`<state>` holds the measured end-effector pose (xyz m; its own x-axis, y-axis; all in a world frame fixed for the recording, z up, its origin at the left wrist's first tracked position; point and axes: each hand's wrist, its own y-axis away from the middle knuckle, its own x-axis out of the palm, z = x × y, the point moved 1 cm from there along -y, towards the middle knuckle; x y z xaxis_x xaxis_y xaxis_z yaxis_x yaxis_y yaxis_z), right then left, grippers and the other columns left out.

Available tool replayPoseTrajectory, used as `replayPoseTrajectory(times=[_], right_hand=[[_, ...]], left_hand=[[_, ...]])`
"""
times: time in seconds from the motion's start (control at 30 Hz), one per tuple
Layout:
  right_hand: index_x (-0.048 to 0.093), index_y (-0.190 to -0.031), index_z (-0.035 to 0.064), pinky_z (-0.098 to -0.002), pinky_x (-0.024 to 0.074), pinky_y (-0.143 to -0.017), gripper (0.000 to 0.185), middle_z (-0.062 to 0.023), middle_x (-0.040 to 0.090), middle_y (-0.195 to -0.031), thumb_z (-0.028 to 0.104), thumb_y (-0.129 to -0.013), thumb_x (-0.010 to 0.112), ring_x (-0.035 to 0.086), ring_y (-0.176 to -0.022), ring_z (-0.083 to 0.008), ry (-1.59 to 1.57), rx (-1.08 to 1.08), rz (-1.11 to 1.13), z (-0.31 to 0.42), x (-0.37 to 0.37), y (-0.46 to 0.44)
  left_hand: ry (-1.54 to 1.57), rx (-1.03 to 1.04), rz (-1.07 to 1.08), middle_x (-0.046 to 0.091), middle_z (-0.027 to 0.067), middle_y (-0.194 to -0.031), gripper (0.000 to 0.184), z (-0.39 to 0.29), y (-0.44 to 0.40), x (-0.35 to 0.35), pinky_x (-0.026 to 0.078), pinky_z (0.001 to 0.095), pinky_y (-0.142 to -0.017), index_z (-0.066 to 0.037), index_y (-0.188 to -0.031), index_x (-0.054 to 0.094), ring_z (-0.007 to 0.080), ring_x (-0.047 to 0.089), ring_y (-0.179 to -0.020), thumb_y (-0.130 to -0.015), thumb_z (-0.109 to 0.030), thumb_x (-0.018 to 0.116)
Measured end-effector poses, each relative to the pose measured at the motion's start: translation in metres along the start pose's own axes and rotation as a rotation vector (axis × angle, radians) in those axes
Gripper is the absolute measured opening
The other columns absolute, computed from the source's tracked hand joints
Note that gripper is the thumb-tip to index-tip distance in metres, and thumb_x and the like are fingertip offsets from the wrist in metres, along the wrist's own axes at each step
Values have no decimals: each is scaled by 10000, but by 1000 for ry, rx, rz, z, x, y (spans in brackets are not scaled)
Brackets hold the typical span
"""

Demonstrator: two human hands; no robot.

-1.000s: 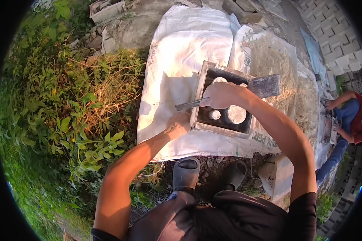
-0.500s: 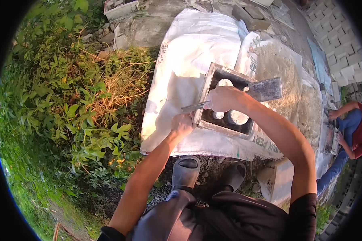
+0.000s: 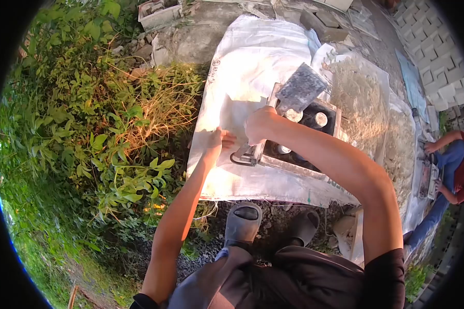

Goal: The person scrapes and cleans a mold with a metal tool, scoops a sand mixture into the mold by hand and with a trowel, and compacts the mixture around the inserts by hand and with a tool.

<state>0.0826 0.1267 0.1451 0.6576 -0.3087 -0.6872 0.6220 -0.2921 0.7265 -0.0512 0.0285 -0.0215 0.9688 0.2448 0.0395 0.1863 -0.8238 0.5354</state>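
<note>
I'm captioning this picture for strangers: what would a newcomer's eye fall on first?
Probably the flat-bladed, metal-looking grey tool in the person's right hand, held over the far side of a weathered, open rectangular box with round, pale-topped cylinders inside. Next, the bright white woven sheet spread beneath the box. Dense green foliage fills the view's left.

So the left arm (image 3: 183, 216) comes in from 7 o'clock, pretty straight, aimed at 1; the left hand (image 3: 216, 143) is relaxed, fingers (image 3: 229, 138) loosely spread toward 3. Right arm (image 3: 384, 211) enters around 4–5, elbow bent, forearm (image 3: 325, 157) angled to 10, right hand (image 3: 262, 125) curled in a grip. Hands near each other, not touching.
</note>
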Motion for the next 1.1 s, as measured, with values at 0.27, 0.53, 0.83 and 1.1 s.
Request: replayPoseTrajectory(times=[0.27, 0.53, 0.83, 1.1], right_hand=[[677, -1029, 54, -408, 470, -818, 309, -135, 647, -1077, 197, -758, 642, 608, -1034, -228, 335, 42, 37, 58, 16, -63], [671, -950, 61, -398, 429, -868, 224, -105, 625, -1037, 129, -756, 583, 571, -1002, -235, 526, -107, -522, 112, 15, 26], [455, -1202, -53, -441, 527, -770, 463, -234, 609, -1040, 335, -952, 421, 627, -858, -304, -1708, -211, 387, 32, 96, 61], [408, -1161, -87, -442, 549, -797, 489, -231, 547, -1037, 368, -987, 358, 599, -919, -272, -2361, 43, 147, 129, 103, 8]], left_hand=[[-17, 624, 351, 590, 125, -1112, 580, -179, 80, 23, 418, 295, -861, -21, -1290, 418, 152, 534, -1011, -919, -462, 486], [-489, 570, 177, 688, 75, -905, 240, -190, 137, 15, 471, 283, -775, 22, -971, 667, 114, 608, -826, -755, -63, 728], [-473, 722, 644, 691, 76, -1001, 384, -165, 207, -2, 521, 313, -831, -59, -974, 675, 245, 653, -973, -615, 76, 698], [-757, 189, 919, 609, 67, -1082, 503, -169, 222, 0, 423, 337, -931, -49, -873, 712, 244, 551, -1072, -510, 139, 418]])
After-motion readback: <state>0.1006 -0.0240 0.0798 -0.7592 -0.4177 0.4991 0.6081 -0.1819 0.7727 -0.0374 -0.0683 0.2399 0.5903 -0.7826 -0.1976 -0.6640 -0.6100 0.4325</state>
